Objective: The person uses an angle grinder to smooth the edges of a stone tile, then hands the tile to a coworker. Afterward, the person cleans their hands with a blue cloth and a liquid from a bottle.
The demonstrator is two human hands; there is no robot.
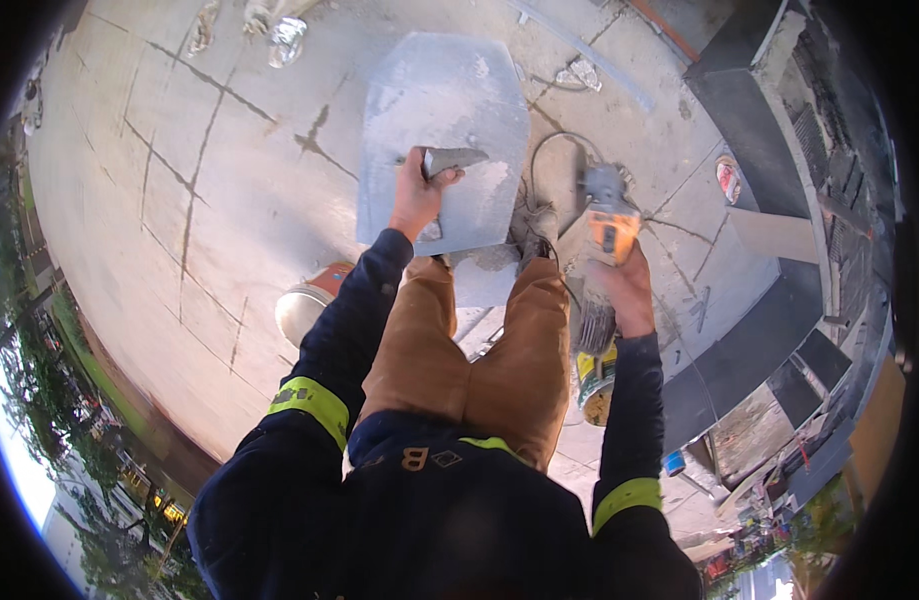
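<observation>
Gripping, left hand (416, 195): thumb and fingers pinch a small dark grey piece (461, 158), which juts out to the right of this grip.
Under the left grip: a pale grey sheet (487, 215) with cut-off corners; whether the piece rests on it, I cannot tell.
Right hand (627, 288): fingers wrapped around the body of an orange-and-grey power tool (611, 225), its blurred head pointing away beyond the grip.
Left of the right grip: a dark cable (535, 160) loops between tool and sheet.
Below the right grip: a dark-bristled brush (597, 328) and a yellow tub (595, 390).
Below and left of the left grip: a bucket (304, 312).
Progress: whitish dust patches on the sheet suggest some grinding or cutting is done; tool and piece are apart, so work seems paused or between passes. How much is left cannot be told.
</observation>
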